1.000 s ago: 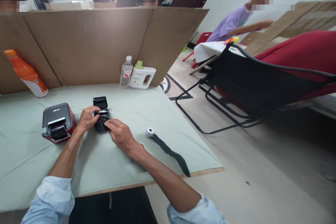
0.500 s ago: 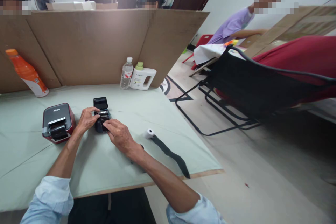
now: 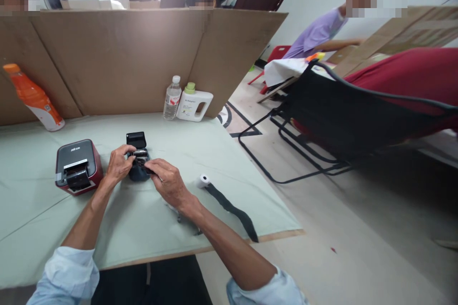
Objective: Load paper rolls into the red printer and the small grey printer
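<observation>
A small dark device (image 3: 139, 175) with its lid flipped up lies on the table, and a shiny black roll shows inside it. My left hand (image 3: 119, 164) is closed at its left side, thumb and fingertips at the roll. Over the right side of the device, my right hand (image 3: 170, 181) pinches with thumb and fingers; a thin dark edge shows at the fingertips, too small to name. Right of that hand lies a white roll (image 3: 203, 181) with a black strip (image 3: 231, 208) trailing to the table edge. Small dark items are partly hidden under my right forearm.
A red and black label printer (image 3: 77, 167) stands to the left. Behind it leans an orange bottle (image 3: 37, 100). A water bottle (image 3: 172, 98) and a white jug (image 3: 193, 105) stand against a cardboard screen (image 3: 132, 62). A black folding chair (image 3: 322, 109) and a person in purple (image 3: 315, 35) are to the right.
My right hand has shifted slightly right, uncovering more of the device's front. My left hand stays at the roll. The view has tilted a little.
</observation>
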Demonstrator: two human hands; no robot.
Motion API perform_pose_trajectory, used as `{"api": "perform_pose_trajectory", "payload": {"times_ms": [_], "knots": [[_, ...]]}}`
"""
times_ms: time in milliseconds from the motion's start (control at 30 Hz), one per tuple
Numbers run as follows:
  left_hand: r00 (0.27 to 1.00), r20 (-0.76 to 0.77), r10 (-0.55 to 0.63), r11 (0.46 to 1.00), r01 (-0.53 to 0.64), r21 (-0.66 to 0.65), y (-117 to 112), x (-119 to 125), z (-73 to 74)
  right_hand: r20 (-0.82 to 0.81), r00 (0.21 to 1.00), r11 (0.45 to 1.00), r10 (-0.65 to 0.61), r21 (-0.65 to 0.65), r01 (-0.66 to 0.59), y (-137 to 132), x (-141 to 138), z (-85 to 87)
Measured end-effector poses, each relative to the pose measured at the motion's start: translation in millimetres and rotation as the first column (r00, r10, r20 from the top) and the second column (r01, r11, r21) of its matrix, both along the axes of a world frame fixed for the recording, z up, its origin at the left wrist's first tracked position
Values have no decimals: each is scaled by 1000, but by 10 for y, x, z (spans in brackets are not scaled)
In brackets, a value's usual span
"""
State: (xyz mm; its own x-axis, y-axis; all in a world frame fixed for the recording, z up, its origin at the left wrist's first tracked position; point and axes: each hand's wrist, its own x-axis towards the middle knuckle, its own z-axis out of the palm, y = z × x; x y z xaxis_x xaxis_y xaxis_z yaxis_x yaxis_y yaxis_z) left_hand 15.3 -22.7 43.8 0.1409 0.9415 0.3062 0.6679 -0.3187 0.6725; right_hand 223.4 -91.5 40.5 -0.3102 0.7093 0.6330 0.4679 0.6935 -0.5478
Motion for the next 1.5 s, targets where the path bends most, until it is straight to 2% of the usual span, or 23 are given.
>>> {"api": "perform_pose_trajectory", "payload": {"times_ms": [133, 300, 500, 600, 800, 1000, 1067, 1133, 1167, 1233, 1333, 1500], "knots": [[998, -6, -66, 998, 66, -14, -12, -50, -10, -27, 1000, 1000, 6, 7, -6, -20, 6, 6], [979, -144, -148, 984, 160, 80, -13, -72, -40, -33, 999, 999, 18, 52, -16, -32, -21, -48], [958, -257, -125, 975, 166, 146, 12, -102, -157, 41, 999, 1000, 13, 20, -14, -7, -32, -128], [960, -246, -130, 979, 164, 124, 31, -135, -183, 120, 993, 1000, 14, -4, -13, -2, -22, -153], [936, -275, -218, 966, 248, 78, 65, -97, -149, 244, 970, 1000, 19, -9, -18, -66, -71, -146], [928, -332, -168, 982, 187, 25, 62, -53, -188, 373, 928, 998, 19, -62, 4, -75, -142, -155], [956, -274, -106, 990, 128, 63, 94, -87, -204, 393, 920, 997, 16, -72, 14, -80, -142, -156], [989, -145, 22, 995, -7, 101, 165, -136, -217, 394, 919, 997, 16, -75, 15, -93, -140, -150], [995, -49, 91, 993, -87, 82, 214, -159, -225, 392, 920, 997, 18, -75, 13, -99, -142, -145], [969, 143, 201, 979, -197, -43, 325, -188, -250, 389, 921, 997, 25, -74, 4, -100, -154, -133], [921, 303, 243, 957, -177, -229, 471, -162, -324, 403, 915, 997, 27, -83, 7, -61, -179, -115], [892, 405, 200, 952, -79, -297, 550, -52, -469, 417, 909, 994, 20, -110, 29, -16, -187, -114]]}}
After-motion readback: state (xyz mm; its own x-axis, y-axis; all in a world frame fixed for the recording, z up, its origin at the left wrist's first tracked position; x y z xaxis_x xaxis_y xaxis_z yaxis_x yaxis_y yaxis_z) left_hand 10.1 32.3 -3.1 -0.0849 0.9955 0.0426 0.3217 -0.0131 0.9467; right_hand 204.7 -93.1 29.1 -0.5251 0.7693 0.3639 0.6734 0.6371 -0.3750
